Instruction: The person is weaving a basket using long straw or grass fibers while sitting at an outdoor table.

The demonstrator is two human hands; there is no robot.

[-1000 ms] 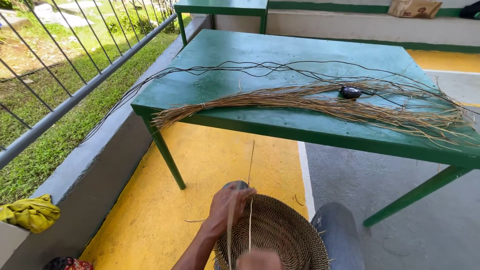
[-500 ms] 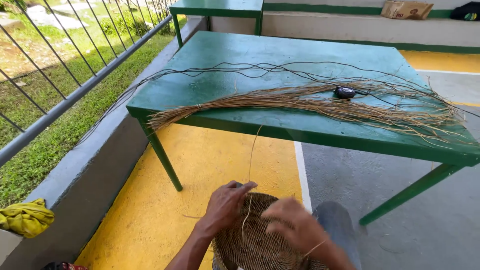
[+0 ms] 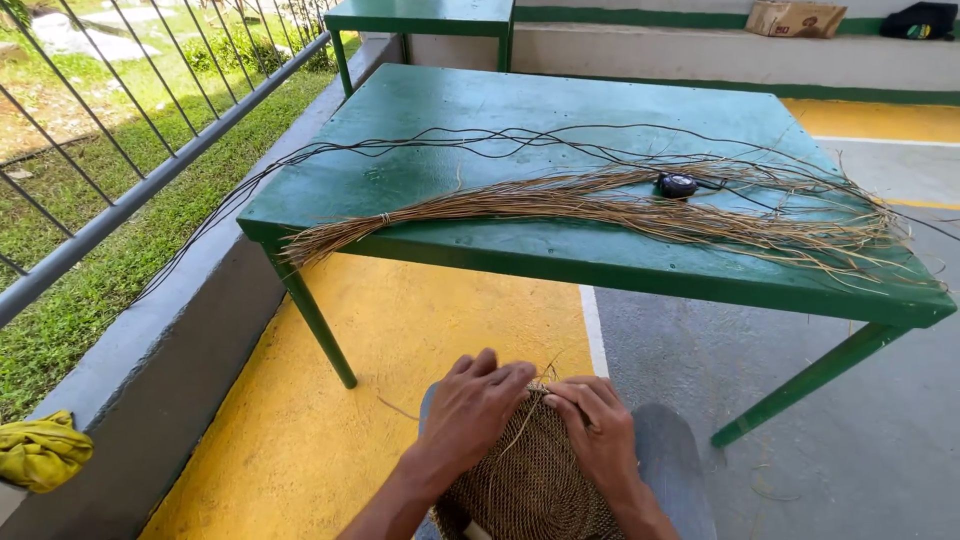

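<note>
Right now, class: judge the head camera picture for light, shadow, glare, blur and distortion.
Head view: strong daylight, with sheen on the green table; soft shade lies on the floor under it. The bundle of straw is sharp, as are the left hand and right hand on the woven basket. The railing bows slightly toward the edge, a wide-lens effect.

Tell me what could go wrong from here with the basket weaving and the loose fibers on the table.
The tan fiber bundle overhangs the near edge of the green table at its left end, so a snag could drag it onto the floor. The thin dark strands trail off the table's left side toward the railing and may tangle. Both the left hand and the right hand press close together on the woven basket, so the loose strand between them might snap or slip.
</note>
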